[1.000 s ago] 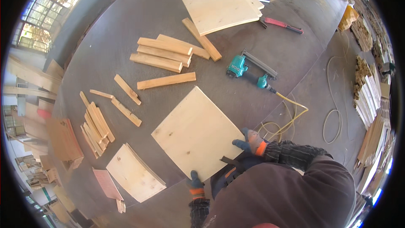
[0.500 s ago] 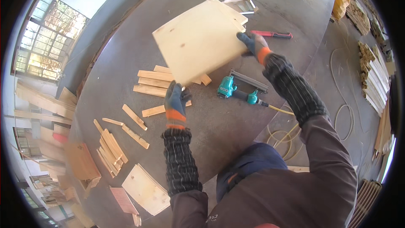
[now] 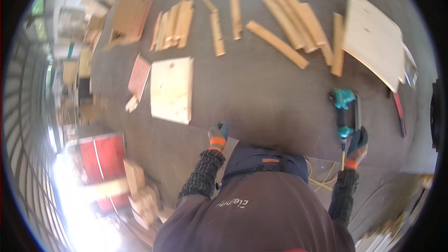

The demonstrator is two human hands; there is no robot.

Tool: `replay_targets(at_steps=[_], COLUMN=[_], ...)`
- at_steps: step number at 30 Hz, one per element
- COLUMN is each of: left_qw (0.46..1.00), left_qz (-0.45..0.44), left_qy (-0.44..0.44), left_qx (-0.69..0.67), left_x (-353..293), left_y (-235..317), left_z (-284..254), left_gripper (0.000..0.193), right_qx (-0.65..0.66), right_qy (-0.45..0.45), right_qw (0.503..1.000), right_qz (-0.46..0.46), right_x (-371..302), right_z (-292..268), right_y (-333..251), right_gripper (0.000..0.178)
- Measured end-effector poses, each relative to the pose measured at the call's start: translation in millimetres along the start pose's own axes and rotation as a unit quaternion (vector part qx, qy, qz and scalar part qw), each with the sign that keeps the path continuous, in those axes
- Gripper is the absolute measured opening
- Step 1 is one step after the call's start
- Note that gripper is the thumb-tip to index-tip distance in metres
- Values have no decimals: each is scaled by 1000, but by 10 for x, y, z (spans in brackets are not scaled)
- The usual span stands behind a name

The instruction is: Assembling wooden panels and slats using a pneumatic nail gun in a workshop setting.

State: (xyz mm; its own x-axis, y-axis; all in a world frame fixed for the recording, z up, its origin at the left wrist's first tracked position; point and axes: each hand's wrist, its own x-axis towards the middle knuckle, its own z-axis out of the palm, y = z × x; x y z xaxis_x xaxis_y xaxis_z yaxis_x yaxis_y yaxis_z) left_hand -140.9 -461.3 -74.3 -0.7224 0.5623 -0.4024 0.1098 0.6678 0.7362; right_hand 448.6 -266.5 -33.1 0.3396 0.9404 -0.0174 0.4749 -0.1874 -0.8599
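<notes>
My left hand point(image 3: 218, 133), in a grey-blue glove with an orange cuff, is by the bench's near edge. Its fingers look curled in, with nothing visible in them. Just beyond it to the left lies a small stack of pale wooden panels point(image 3: 171, 89). My right hand point(image 3: 358, 144), gloved alike, is beside the lower end of a teal nail gun point(image 3: 344, 100) lying on the bench. Its fingers point forward and do not wrap the tool. A large pale wooden panel point(image 3: 374, 37) lies at the far right, apart from both hands.
Several narrow wooden strips point(image 3: 298, 21) lie across the far bench, with a bundle of sticks point(image 3: 175, 23) further left. A reddish board point(image 3: 139, 78) is beside the small panels. The red-handled tool point(image 3: 399, 114) lies at right. A yellow air hose point(image 3: 322, 184) hangs below the edge.
Both hands have let go of the large panel, which now lies on the bench. They have drawn back toward my body, and the view has swung left.
</notes>
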Motion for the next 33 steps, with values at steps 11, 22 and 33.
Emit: replay_targets(at_steps=[11, 22, 33], left_qw=[907, 906, 965], left_qz=[-235, -184, -106], left_qy=[259, 157, 239], left_qx=[-234, -348, 15], left_x=[901, 1057, 912], left_y=[-568, -300, -191], left_z=[-1399, -1697, -1655], left_gripper=[44, 26, 113], right_qx=[71, 85, 27], right_qy=[-266, -355, -402], right_qw=[961, 928, 913], right_qz=[19, 77, 66], right_x=[-847, -1507, -1756], right_z=[1159, 1717, 1980], right_y=[-855, -1181, -1462], right_gripper=[32, 32, 31])
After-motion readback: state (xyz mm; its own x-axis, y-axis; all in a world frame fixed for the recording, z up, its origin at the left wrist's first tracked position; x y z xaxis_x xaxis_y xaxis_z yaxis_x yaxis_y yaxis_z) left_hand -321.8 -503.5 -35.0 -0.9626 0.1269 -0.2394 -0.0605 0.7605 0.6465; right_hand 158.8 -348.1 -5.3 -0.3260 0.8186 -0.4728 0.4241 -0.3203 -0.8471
